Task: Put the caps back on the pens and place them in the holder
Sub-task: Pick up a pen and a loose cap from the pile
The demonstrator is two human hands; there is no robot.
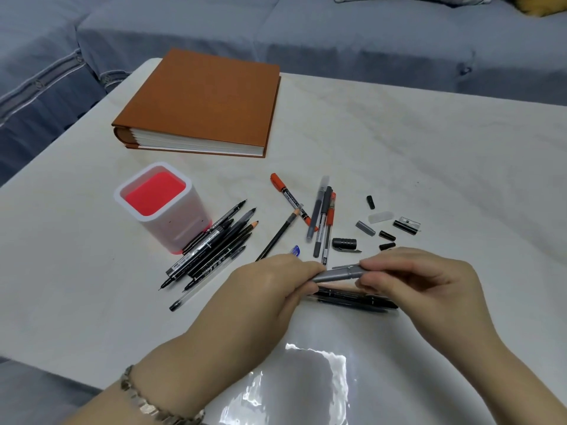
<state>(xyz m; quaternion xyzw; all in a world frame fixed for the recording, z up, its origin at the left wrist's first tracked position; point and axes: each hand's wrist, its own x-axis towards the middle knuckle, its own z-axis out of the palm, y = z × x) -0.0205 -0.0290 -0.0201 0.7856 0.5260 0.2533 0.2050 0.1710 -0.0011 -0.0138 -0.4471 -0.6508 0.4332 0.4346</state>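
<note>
Grey pen point(336, 275) held level just above the table point(429, 148), gripped at both ends. Left hand point(270, 289) has its fingers curled round the barrel. Right hand point(429, 286) pinches the clipped cap point(352, 269) at the pen's other end between thumb and fingertips. Cap is on the pen; can't tell if it is fully seated.

Right under the grip, two or three black pens point(352, 299) lie flat on the table, partly hidden by both hands.

Just beyond the grip: blue cap point(295, 250) near the left fingertips, big black cap point(345, 243), and three pens side by side point(322, 222), grey, dark grey and orange. Beyond and right of the grip, loose caps are scattered: grey one point(365, 228), clear one point(380, 216), a black one with a clip point(405, 227), small black ones point(387, 235).

Beyond and a bit left: a pencil point(277, 236) and an orange marker point(288, 199), which cross near the pencil's tip.

Left of the grip, a pile of uncapped black pens point(211, 250) lies against the foot of the holder point(159, 207), a white square cup with a red inside, upright, no pens visible in it. Holder is well apart from the held pen.

Far beyond the grip, a brown album point(199, 99) lies closed on the table, with a blue-grey sofa point(337, 32) behind. Metal bracelet point(144, 400) on the left wrist.
</note>
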